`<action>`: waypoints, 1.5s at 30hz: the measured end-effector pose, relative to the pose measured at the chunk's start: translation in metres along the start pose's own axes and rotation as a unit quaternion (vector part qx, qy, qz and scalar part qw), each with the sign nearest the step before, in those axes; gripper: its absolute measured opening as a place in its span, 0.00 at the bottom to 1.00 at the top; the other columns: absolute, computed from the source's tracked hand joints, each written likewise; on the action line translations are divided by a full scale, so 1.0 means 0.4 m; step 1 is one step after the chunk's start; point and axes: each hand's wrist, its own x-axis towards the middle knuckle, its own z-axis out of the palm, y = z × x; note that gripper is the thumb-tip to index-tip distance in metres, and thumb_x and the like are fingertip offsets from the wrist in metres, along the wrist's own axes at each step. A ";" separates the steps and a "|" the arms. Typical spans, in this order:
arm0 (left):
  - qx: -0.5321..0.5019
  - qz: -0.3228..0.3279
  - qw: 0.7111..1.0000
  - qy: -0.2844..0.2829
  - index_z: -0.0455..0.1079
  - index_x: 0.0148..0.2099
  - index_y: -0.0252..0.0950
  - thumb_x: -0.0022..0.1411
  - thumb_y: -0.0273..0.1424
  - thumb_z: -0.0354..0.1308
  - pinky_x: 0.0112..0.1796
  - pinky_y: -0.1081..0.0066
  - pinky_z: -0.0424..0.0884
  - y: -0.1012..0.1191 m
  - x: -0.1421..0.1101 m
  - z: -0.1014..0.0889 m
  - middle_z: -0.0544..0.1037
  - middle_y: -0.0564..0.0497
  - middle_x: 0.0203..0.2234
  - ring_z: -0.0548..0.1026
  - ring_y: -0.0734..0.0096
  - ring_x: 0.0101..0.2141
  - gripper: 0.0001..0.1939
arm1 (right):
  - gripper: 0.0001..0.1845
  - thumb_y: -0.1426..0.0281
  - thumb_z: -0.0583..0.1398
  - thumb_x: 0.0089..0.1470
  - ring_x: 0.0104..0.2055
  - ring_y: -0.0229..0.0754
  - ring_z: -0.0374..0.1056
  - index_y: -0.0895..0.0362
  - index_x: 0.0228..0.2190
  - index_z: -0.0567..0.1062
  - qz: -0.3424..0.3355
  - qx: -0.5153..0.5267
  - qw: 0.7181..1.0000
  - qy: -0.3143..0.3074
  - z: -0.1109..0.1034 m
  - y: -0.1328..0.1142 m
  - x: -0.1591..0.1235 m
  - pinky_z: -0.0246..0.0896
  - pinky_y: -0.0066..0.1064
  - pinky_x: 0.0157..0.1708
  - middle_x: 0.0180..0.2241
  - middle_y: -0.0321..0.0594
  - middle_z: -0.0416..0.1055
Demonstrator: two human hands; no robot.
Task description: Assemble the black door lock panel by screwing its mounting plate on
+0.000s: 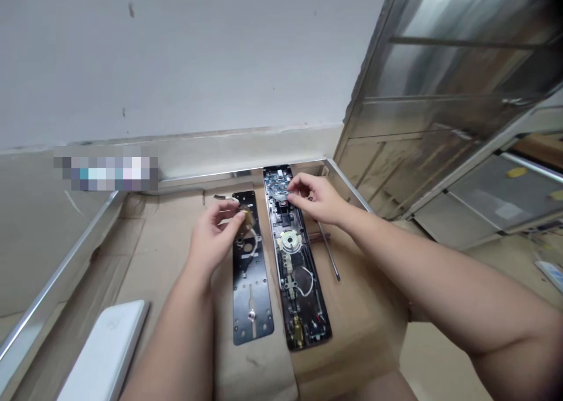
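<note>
A long black lock-like housing (314,307) lies open on cardboard, its inside facing up. Its far end carries a circuit board (276,184), and a round metal part (290,241) sits near the middle. To its left is a flat black plate (251,284) with holes and white wires. My left hand (214,231) is closed over the plate's far half, pinching a small yellow piece (248,216). At the circuit board, my right hand (317,199) has thumb and fingertips together; what lies between them is too small to name. A screwdriver (329,251) rests right of the housing, partly under that hand.
Brown cardboard (176,231) covers the table, which has a raised metal rim (347,181). A white slab-like object (105,351) lies at the near left. Behind stands a wall; metal doors (417,84) and a shelf rack (497,184) are to the right.
</note>
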 end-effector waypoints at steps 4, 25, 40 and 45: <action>-0.085 0.044 0.995 -0.011 0.71 0.44 0.37 0.56 0.36 0.70 0.36 0.73 0.75 0.012 -0.031 0.067 0.78 0.49 0.38 0.78 0.70 0.37 0.17 | 0.15 0.67 0.62 0.57 0.43 0.45 0.70 0.55 0.47 0.73 -0.182 -0.062 0.979 -0.065 0.030 -0.019 -0.013 0.65 0.41 0.47 0.39 0.42 0.75; -0.253 -0.003 0.967 -0.016 0.69 0.40 0.36 0.51 0.29 0.73 0.42 0.71 0.77 -0.001 -0.017 0.057 0.81 0.51 0.34 0.79 0.73 0.35 0.17 | 0.13 0.70 0.60 0.60 0.48 0.44 0.69 0.56 0.47 0.75 -0.219 -0.074 0.963 -0.140 0.043 -0.015 -0.022 0.66 0.40 0.50 0.43 0.45 0.73; -0.217 -0.034 0.969 -0.114 0.69 0.45 0.39 0.58 0.36 0.68 0.31 0.75 0.72 0.008 -0.039 0.082 0.75 0.53 0.34 0.75 0.75 0.29 0.16 | 0.10 0.62 0.64 0.59 0.37 0.40 0.71 0.56 0.37 0.76 -0.200 -0.049 0.970 -0.131 0.038 -0.035 -0.028 0.66 0.34 0.40 0.34 0.39 0.77; 0.053 -0.018 0.998 -0.020 0.72 0.42 0.37 0.56 0.33 0.65 0.26 0.76 0.65 -0.030 -0.003 0.009 0.73 0.53 0.30 0.70 0.75 0.25 0.12 | 0.09 0.65 0.64 0.59 0.38 0.39 0.72 0.57 0.40 0.76 -0.105 0.004 0.993 -0.057 -0.005 -0.019 -0.015 0.69 0.35 0.41 0.38 0.41 0.77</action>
